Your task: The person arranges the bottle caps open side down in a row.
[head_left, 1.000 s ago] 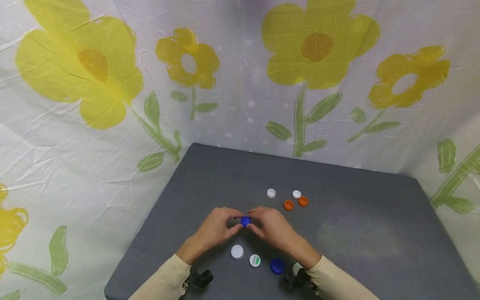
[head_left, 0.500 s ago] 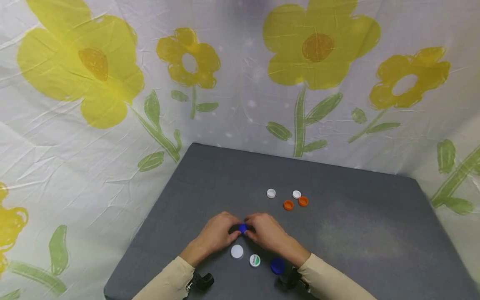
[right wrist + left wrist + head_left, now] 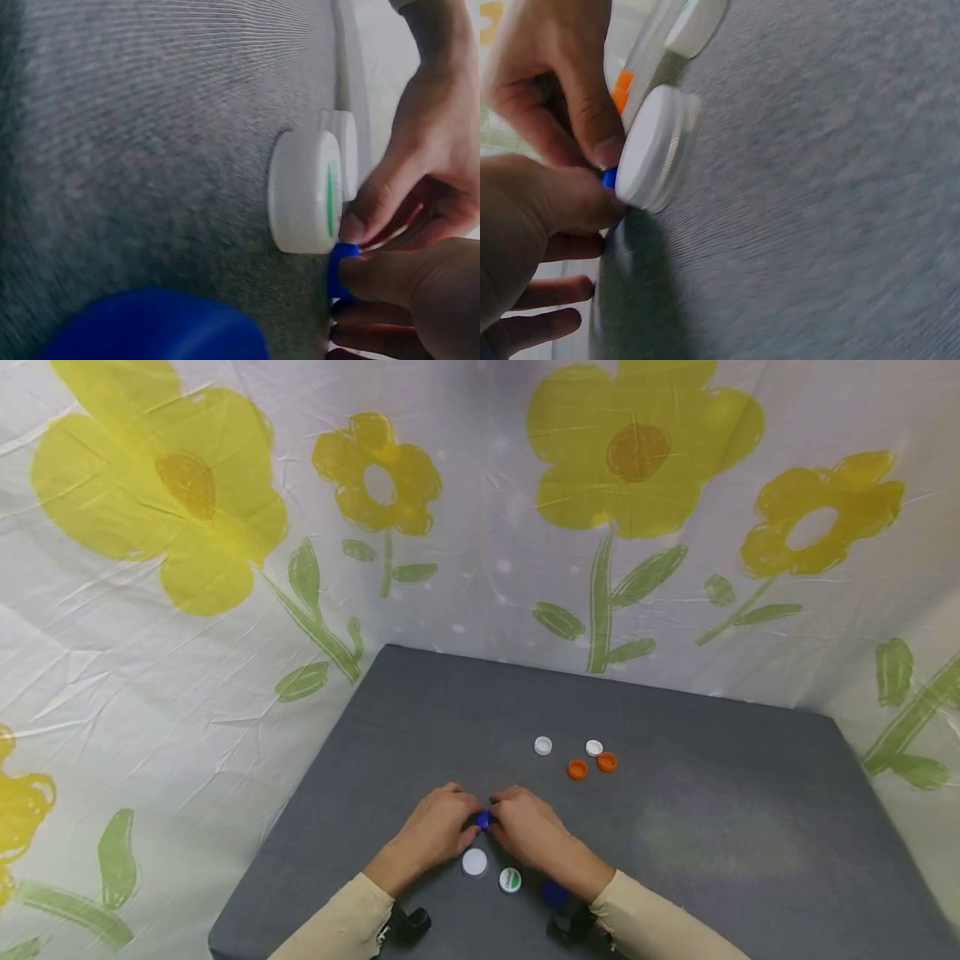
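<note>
A small blue bottle cap [image 3: 483, 819] sits between both hands, low over the grey table. My left hand [image 3: 433, 828] pinches it from the left, thumb on the near side. From the right, my right hand [image 3: 531, 833] pinches the same cap with thumb and fingers. In the left wrist view only a sliver of the blue cap [image 3: 609, 178] shows past the thumbs. Just in front of the hands lie a white lid [image 3: 474, 862] and a white cap with a green mark [image 3: 510, 881]. A larger blue lid [image 3: 554, 893] is partly hidden below the right wrist.
Farther back on the grey table [image 3: 420, 710] lie two white caps, one left [image 3: 543, 746] and one right [image 3: 594, 748]. Near them are two orange caps, one left [image 3: 577, 769] and one right [image 3: 607, 762]. A flower-printed curtain [image 3: 480, 527] hangs behind the table.
Both hands have come down toward the near edge with the small blue cap and closed in around it. The cap now appears turned, and less of it shows. The other caps have stayed put.
</note>
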A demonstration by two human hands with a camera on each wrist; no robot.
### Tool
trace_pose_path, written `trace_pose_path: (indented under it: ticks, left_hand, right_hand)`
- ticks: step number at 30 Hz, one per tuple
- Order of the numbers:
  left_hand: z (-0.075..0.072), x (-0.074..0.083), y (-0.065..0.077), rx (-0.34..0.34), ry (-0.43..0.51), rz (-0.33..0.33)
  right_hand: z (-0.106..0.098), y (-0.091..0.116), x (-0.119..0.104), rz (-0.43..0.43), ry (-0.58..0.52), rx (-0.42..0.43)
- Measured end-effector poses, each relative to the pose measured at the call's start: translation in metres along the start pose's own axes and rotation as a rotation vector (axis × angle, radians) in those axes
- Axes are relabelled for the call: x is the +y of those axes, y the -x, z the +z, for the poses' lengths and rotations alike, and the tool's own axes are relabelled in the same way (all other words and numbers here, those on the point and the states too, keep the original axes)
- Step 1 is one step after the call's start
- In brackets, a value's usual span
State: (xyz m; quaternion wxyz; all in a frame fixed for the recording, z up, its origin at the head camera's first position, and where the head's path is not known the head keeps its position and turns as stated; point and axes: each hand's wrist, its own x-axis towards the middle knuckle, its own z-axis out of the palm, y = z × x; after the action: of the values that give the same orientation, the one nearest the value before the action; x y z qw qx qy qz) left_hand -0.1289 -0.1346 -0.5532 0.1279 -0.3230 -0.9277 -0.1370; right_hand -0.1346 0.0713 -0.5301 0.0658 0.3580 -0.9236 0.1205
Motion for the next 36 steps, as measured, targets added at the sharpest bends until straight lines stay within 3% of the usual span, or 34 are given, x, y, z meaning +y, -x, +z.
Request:
trace_pose_path:
  ticks: [6,16,26,36]
  left_hand:
    - [-0.018,-0.004,-0.011,0.024,0.001,-0.007]
    - [-0.027,-0.006,-0.058,0.088,-0.038,0.002]
    - [-0.024,-0.006,-0.104,-0.016,0.02,-0.074]
    - [-0.007,-0.011,-0.135,-0.057,0.058,-0.119]
  right_hand:
    - [-0.014,0.001,0.014,-0.021,-0.044,0.078]
    - [-0.051,0.004,0.06,0.127,-0.087,0.137]
    - [-0.061,0.001,0.096,0.183,-0.031,0.149]
    - [-0.053,-0.017,0.111,0.176,-0.022,0.137]
